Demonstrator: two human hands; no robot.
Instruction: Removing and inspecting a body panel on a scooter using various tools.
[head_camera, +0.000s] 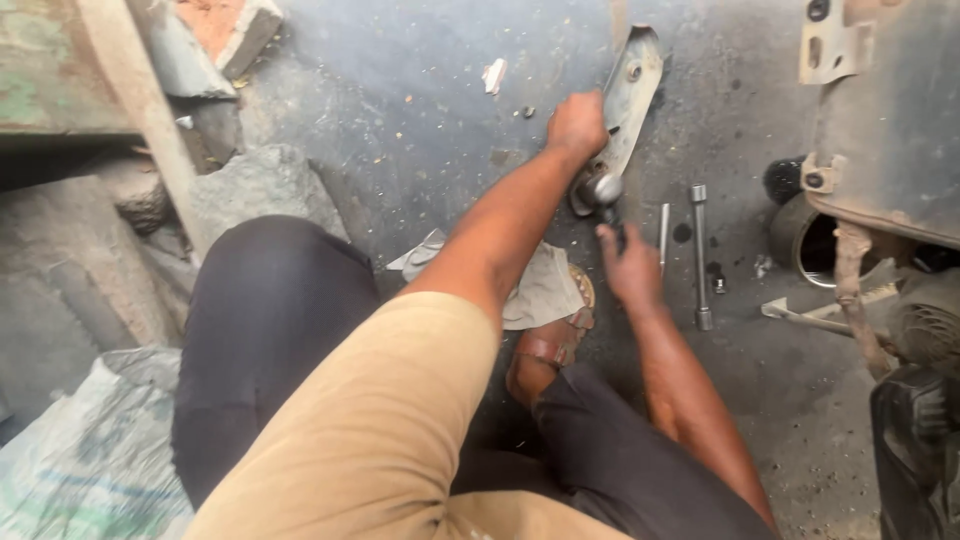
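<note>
A long grey metal bracket (632, 85) lies on the concrete floor, and a round shiny metal knob (604, 188) sits at its near end. My left hand (577, 125) reaches across from the left and is closed on the bracket's left edge. Just below the knob, my right hand (630, 268) has its fingers spread, with the fingertips at a small dark piece under the knob. Whether they grip that piece is unclear.
Two steel extension bars (699, 255) lie right of my right hand. A grey rag (540, 292) lies by my sandalled foot (548, 348). At right are a dusty vehicle body (885, 130), a dark pipe end (803, 240) and a flat tool (812, 316). Rocks (262, 185) and a white sack (85, 455) sit left.
</note>
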